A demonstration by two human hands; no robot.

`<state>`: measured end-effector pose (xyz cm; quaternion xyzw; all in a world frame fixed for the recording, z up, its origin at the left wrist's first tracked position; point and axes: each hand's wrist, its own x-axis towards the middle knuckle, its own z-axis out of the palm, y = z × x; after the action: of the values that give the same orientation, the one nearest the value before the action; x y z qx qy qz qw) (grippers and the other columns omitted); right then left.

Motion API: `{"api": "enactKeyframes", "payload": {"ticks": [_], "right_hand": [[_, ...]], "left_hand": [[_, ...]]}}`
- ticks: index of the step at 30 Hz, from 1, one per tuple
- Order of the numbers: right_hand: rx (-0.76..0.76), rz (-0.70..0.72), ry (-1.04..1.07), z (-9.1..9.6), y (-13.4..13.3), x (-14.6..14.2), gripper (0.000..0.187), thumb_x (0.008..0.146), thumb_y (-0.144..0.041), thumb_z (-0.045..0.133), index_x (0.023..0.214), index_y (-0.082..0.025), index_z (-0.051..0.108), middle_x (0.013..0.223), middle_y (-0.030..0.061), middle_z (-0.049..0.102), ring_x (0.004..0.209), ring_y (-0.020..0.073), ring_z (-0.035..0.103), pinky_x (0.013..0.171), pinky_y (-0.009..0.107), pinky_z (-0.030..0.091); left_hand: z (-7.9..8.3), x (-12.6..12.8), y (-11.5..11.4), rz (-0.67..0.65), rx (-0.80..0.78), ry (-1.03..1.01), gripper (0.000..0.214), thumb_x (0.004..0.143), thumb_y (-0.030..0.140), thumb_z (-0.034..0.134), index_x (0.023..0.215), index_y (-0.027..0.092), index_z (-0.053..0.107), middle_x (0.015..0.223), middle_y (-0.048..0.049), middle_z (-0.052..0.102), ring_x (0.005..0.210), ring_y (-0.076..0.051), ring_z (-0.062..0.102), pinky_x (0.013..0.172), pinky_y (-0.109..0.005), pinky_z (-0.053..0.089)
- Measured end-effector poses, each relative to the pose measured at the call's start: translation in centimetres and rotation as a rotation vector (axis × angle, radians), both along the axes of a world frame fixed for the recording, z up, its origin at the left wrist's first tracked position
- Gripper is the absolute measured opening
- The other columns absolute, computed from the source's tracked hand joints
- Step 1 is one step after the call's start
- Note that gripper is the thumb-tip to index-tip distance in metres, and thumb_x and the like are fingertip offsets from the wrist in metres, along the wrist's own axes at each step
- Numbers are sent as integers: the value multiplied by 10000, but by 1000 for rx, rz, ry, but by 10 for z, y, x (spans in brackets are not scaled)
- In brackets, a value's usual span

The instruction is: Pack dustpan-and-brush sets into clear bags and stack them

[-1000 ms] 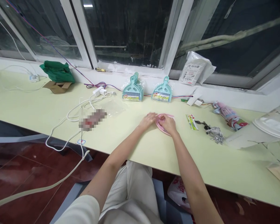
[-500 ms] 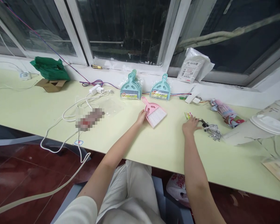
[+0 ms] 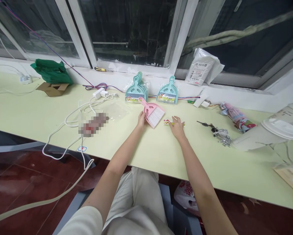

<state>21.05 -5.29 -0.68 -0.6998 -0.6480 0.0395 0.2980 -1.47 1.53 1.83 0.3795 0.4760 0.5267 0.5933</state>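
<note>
Along a windowside table, a stack of teal sets and a single teal set stand at the back while a pink dustpan, a white-bristled brush set against it, tilts in front of the stack. The person's left hand is clamped on the pan's near left edge. The right hand spreads its fingers over a printed card; whether they pinch it or only press it cannot be told. Half a second earlier, the card was beside the keys, well to the right; now it is just beside the brush, which appears to put both pieces of the work together in front of the person. The pan, too, has shifted slightly left, its handle now overlapping the stack in view. The keys lie untouched.
</note>
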Motion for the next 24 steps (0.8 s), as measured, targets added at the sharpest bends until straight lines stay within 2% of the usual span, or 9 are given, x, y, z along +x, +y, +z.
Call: {"api": "enactKeyframes", "payload": {"ticks": [2, 5, 7, 11, 14, 17, 19, 21, 24], "right_hand": [[-16, 42, 29, -3, 2, -4, 328, 894, -300, 476, 1143, -179, 652, 1344, 158, 525, 1228, 289, 497, 1117, 633, 116], [-23, 117, 59, -3, 2, -3, 284, 904, -289, 460, 1023, -174, 691, 1311, 153, 565, 1217, 274, 511, 1130, 614, 100], [-5, 116, 23, -1, 0, -2, 294, 910, -228, 422, 1032, -179, 685, 1395, 151, 502, 1281, 273, 461, 1137, 605, 86], [-8, -109, -164, 4, -7, -8, 381, 922, -185, 396, 1258, -163, 574, 1514, 188, 349, 1416, 348, 243, 1100, 661, 62], [-105, -204, -255, 4, -11, -13, 368, 946, -265, 404, 1208, -85, 590, 1391, 265, 468, 1328, 396, 348, 1070, 678, 108], [-127, -150, -292, 2, -11, -11, 340, 957, -216, 350, 1107, -106, 635, 1205, 208, 615, 1198, 331, 484, 1091, 639, 123], [-120, -125, -262, 2, -8, -7, 346, 946, -168, 331, 1093, -136, 643, 1162, 166, 647, 1166, 296, 518, 1105, 603, 146], [-125, -113, -210, 1, -6, -3, 357, 933, -149, 339, 1128, -144, 638, 1242, 169, 617, 1209, 290, 503, 1108, 558, 191], [-96, -200, -158, 1, -3, -1, 396, 916, -186, 407, 1267, -93, 566, 1460, 235, 419, 1353, 340, 369, 1111, 547, 197]], "left_hand": [[2, 0, -2, -1, 11, -26, 147, 829, 278, 539, 958, 211, 564, 812, -7, 622, 684, -127, 592, 650, -238, 495], [1, 1, -4, 7, 8, -57, 156, 817, 286, 558, 953, 211, 571, 800, -9, 617, 696, -141, 599, 656, -249, 505], [0, 0, -4, 9, 1, -104, 210, 819, 314, 567, 1009, 225, 563, 848, -17, 631, 736, -156, 619, 670, -266, 522], [-1, -1, -3, 6, 8, -252, 357, 833, 360, 577, 1175, 300, 497, 1001, -10, 645, 859, -176, 652, 718, -302, 554], [0, 0, -3, 36, -3, -330, 369, 835, 407, 594, 1177, 313, 492, 1053, -9, 642, 904, -174, 656, 750, -313, 557], [2, 1, -3, 56, -31, -378, 392, 830, 434, 616, 1175, 296, 492, 1073, -22, 647, 919, -172, 658, 773, -322, 556], [1, 2, -2, 57, -48, -393, 411, 833, 448, 620, 1183, 279, 486, 1098, -35, 648, 928, -177, 660, 777, -328, 559], [0, 3, -1, 46, -44, -400, 424, 835, 473, 619, 1185, 273, 486, 1139, -44, 645, 950, -187, 660, 780, -336, 563], [-2, 3, 0, 20, -21, -396, 444, 828, 510, 623, 1187, 285, 489, 1199, -46, 633, 1005, -206, 654, 792, -355, 566]]}}
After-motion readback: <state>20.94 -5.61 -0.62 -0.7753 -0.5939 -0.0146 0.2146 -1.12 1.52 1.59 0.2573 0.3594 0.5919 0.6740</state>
